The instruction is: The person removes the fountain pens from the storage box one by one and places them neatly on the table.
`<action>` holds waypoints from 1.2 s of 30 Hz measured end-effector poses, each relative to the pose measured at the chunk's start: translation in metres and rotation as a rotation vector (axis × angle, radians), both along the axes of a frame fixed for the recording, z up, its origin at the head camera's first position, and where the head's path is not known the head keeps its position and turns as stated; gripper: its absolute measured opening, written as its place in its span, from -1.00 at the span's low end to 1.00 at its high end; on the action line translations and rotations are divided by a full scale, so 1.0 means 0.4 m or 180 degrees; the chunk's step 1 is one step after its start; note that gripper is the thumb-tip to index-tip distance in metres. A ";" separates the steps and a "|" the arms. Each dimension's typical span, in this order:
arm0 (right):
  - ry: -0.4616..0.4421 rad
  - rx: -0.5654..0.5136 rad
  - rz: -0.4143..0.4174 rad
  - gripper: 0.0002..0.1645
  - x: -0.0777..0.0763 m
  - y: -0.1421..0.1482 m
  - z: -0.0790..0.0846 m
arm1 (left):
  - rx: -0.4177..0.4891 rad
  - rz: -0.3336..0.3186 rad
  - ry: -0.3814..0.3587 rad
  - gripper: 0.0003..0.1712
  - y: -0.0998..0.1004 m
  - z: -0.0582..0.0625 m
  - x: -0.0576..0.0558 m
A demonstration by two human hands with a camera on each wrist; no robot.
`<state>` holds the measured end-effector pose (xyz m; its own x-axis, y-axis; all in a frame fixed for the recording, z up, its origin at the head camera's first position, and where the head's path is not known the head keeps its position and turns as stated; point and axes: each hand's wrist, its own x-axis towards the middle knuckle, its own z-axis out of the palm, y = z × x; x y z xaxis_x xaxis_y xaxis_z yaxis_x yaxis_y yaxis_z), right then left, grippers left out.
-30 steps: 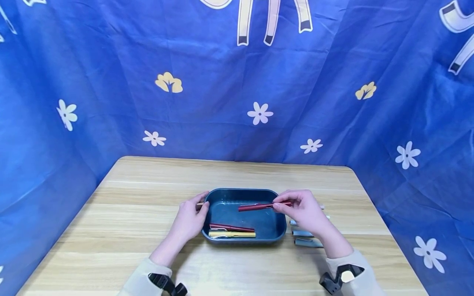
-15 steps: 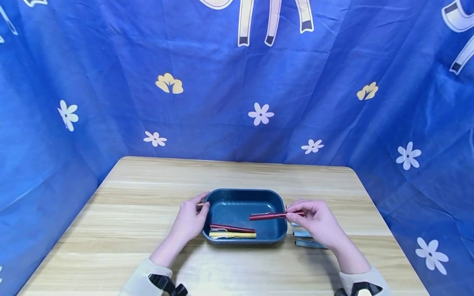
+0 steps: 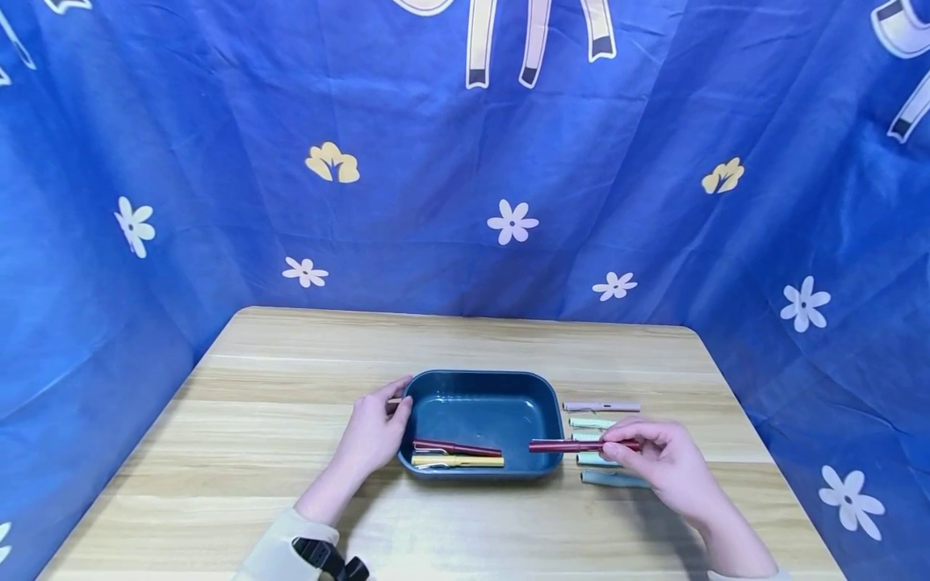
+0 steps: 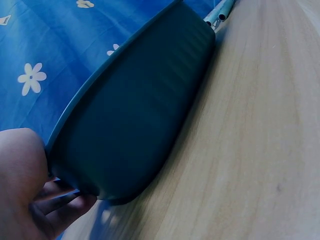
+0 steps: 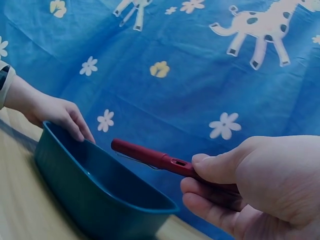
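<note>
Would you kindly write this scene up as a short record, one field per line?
Container: dark teal tray
Surface: wood-grain table
Left hand: grips the tray's left end
Right hand: pinches the held red pen, which is raised at the tray's right side
In tray: second red pen and yellow pen, lying along the near side
Right of tray: lilac pen farthest, blue pen nearest, pale green pens between, partly hidden
Backdrop: blue printed cloth
</note>
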<state>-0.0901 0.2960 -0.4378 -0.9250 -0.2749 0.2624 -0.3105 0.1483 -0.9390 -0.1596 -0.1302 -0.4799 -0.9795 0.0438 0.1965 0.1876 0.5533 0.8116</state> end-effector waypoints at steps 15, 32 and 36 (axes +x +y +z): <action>-0.0040 -0.0039 -0.0070 -0.79 0.064 0.117 -0.062 | -0.0078 -0.0014 0.0038 -0.54 -0.007 0.003 -0.006; -0.0491 0.0218 -0.0235 -0.84 0.114 0.178 -0.116 | -0.0119 -0.0005 0.0042 -0.54 -0.006 -0.001 -0.008; -0.0512 0.0126 -0.0201 -0.84 0.118 0.188 -0.140 | -0.0127 -0.0009 0.0037 -0.53 -0.004 -0.001 -0.007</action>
